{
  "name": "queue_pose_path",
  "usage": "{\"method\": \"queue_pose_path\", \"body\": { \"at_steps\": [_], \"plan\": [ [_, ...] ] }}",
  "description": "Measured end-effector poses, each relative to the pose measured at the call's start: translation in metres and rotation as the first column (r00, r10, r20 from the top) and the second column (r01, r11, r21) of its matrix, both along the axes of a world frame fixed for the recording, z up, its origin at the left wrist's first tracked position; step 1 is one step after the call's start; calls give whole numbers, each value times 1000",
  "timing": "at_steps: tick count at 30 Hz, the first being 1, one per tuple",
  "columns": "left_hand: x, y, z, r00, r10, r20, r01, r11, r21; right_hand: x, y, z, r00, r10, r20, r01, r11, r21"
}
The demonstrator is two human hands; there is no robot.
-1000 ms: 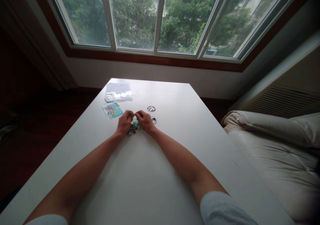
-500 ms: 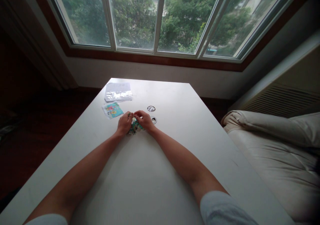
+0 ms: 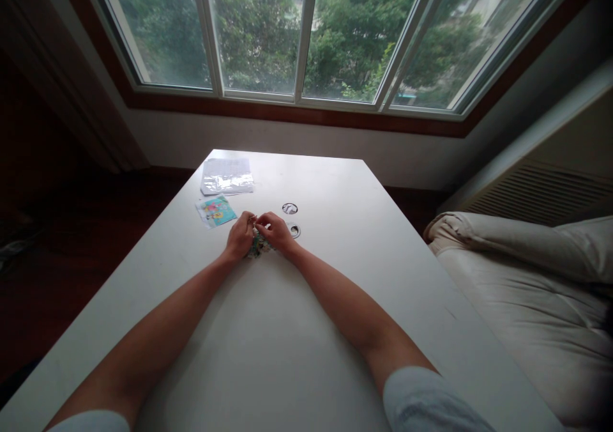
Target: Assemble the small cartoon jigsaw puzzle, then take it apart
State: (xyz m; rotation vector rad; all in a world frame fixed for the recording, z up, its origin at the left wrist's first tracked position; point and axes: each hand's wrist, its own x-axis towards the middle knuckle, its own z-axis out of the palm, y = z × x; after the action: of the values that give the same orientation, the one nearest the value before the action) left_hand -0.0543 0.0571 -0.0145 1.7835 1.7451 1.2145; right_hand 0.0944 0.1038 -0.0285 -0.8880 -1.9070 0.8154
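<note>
My left hand (image 3: 240, 234) is closed at the left side of a heap of small pieces (image 3: 261, 246), mixed green, white and dark. Its fingertips almost meet those of my right hand (image 3: 275, 231), which pinches just above the heap. Whatever lies between the fingers of either hand is too small to make out. Part of the heap is hidden by both hands. Just right of my right hand lies a round black-and-white piece (image 3: 295, 230), and a second round piece (image 3: 290, 208) is a little beyond it.
A colourful turquoise picture card (image 3: 218, 211) in clear plastic lies left of my hands. Behind it is a clear plastic bag with white paper (image 3: 227, 176). The white table (image 3: 268, 342) reaches toward the window (image 3: 297, 36). A pale sofa (image 3: 517, 304) stands at the right.
The fingers of my left hand have shifted and straightened slightly. My right fingertips have moved a little left, toward the left hand. Green showing at the left fingertips is no longer visible.
</note>
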Motion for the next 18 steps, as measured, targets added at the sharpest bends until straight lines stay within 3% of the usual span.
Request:
{"method": "queue_pose_path", "body": {
  "at_steps": [10,18],
  "plan": [
    [-2,0,-3,1000,-2,-8,2,1000,17,0,-1,-3,999,-27,-28,26,998,-57],
    [-3,4,-6,1000,-12,-15,12,1000,20,0,1,-2,999,-49,-1,50,999,17]
  ]
}}
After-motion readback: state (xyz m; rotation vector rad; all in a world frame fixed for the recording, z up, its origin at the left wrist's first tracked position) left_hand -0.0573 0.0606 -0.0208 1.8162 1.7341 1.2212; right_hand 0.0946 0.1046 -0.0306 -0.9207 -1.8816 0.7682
